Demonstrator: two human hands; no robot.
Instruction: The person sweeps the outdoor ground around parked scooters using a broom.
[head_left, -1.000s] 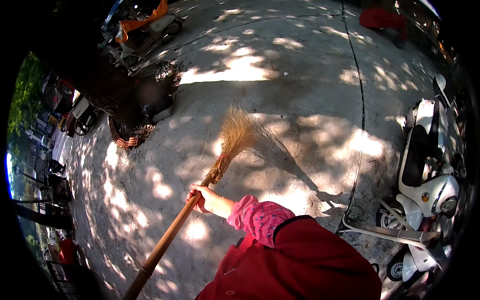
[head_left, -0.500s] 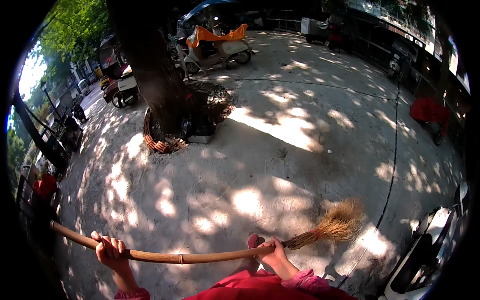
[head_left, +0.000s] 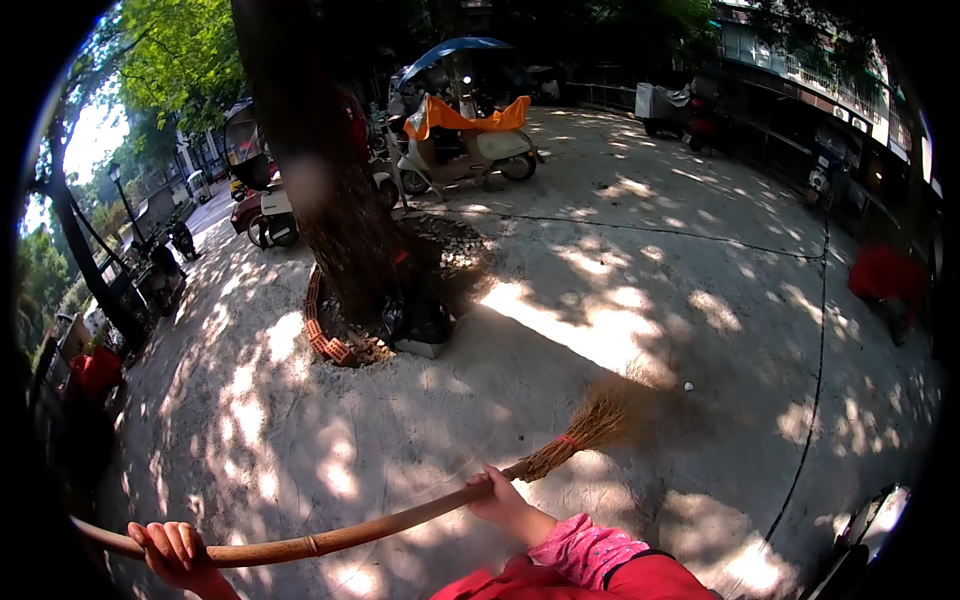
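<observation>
A broom with a long bamboo handle (head_left: 380,528) slants across the lower part of the head view. My left hand (head_left: 172,552) is closed round the handle near its far-left end, fingers wrapped over the top. Farther along, my right hand (head_left: 498,500) grips the handle just below the brush head. The straw bristles (head_left: 592,425), bound with a red tie, point up and right over the concrete ground (head_left: 400,430); their tips are blurred, and I cannot tell whether they touch it. A small white bit (head_left: 688,386) lies on the ground right of the bristles.
A tree trunk (head_left: 335,200) rises from a bed edged with red bricks (head_left: 325,345), a dark bag (head_left: 418,318) at its base. Behind stands a scooter under an orange cover (head_left: 465,117). A red-covered vehicle (head_left: 885,275) is at right, and part of another vehicle (head_left: 885,515) at lower right.
The broom's bristles have swung up and to the left, away from me. My right hand has moved forward, and my left hand has shifted left and down. The view has tilted upward slightly.
</observation>
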